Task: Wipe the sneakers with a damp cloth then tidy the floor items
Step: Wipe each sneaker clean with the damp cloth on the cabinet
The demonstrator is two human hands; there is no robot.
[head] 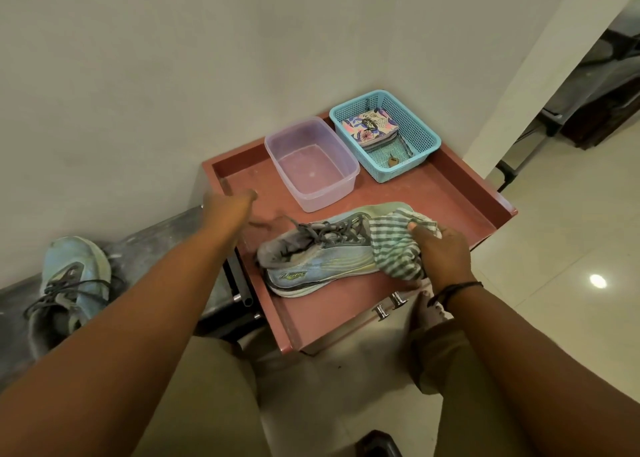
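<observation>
A light blue sneaker lies on its side on the red cabinet top, toe to the right. My right hand presses a green-and-white striped cloth against the toe end. My left hand hovers blurred over the cabinet's left part, behind the sneaker's heel, holding nothing, its fingers hard to make out. The second sneaker rests on a dark ledge at the left, laces loose.
A clear plastic tub with a little water stands behind the sneaker. A teal mesh basket at the back right holds a patterned pouch and a small key. Pale tiled floor lies to the right.
</observation>
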